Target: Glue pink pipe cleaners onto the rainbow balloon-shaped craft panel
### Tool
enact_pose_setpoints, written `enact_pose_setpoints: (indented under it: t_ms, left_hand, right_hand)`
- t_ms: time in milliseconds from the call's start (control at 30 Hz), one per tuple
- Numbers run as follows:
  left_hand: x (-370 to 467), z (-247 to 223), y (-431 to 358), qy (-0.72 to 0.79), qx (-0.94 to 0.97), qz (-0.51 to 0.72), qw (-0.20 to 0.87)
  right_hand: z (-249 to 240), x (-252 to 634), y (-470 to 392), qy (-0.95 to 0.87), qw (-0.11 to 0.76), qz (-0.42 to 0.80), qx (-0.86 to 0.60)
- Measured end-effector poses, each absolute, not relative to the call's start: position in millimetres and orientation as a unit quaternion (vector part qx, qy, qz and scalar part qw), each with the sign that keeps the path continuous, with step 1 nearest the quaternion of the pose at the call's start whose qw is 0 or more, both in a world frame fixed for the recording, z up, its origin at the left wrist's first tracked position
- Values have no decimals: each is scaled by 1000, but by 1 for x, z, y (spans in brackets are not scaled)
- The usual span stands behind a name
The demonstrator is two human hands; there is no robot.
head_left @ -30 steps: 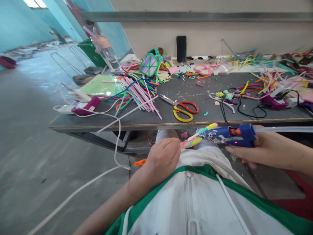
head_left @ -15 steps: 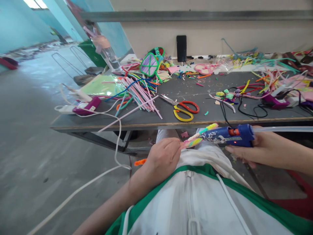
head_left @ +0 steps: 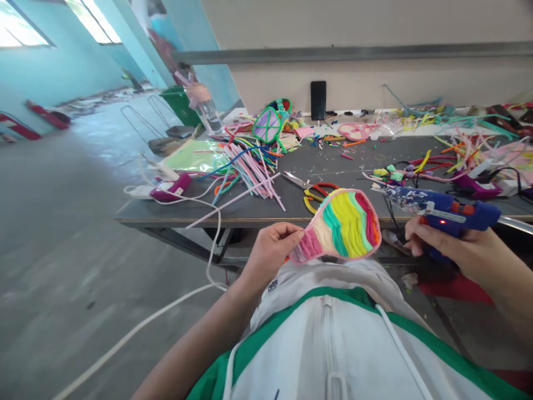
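Observation:
Between thumb and fingers, my left hand (head_left: 277, 244) pinches the narrow pink end of a striped pipe-cleaner craft piece (head_left: 347, 225). The piece has a pink rim and bands of yellow, teal, red and cream, and its broad face is turned up toward me. My right hand (head_left: 453, 244) is wrapped round the handle of a blue hot glue gun (head_left: 449, 211) with a small red light on. Its whitish, glue-crusted nozzle points left, apart from the craft piece. Scissors (head_left: 314, 191) with red and yellow handles lie on the table, partly hidden behind the piece.
Pink and lilac pipe cleaners (head_left: 254, 169) lie in a bundle on the grey table (head_left: 308, 166). Purple power strips (head_left: 171, 188) with cables sit at both sides. A black phone (head_left: 318, 100) leans on the wall, and a clear bottle (head_left: 206, 111) stands at the back left.
The craft piece has turned from edge-on to face-up. The glue gun has drawn away from it to the right and slightly up. The camera view has shifted a little.

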State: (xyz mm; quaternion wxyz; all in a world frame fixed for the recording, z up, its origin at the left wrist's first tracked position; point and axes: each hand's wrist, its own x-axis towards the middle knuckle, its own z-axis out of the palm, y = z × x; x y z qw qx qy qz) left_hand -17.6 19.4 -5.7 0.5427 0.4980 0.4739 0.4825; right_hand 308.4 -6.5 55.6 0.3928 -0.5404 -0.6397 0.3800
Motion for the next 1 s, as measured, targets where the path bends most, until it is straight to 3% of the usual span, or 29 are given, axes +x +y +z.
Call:
enact_pose_setpoints:
  t_ms: [233,600,833,1000]
  left_hand:
    - [-17,-6,30,418,396,514,636]
    - [-9,1,29,370,320,623,610]
    - [-3,9,39,353,320,672,566]
    - [-23,11,43,416,449,574,544]
  right_hand:
    - [32,313,6,-521,514,426,-532]
    - [11,294,26,-334,582,594,-445]
    - [6,238,39,-227,673,585,-392]
    - [30,265,49,-314,695,505,-403]
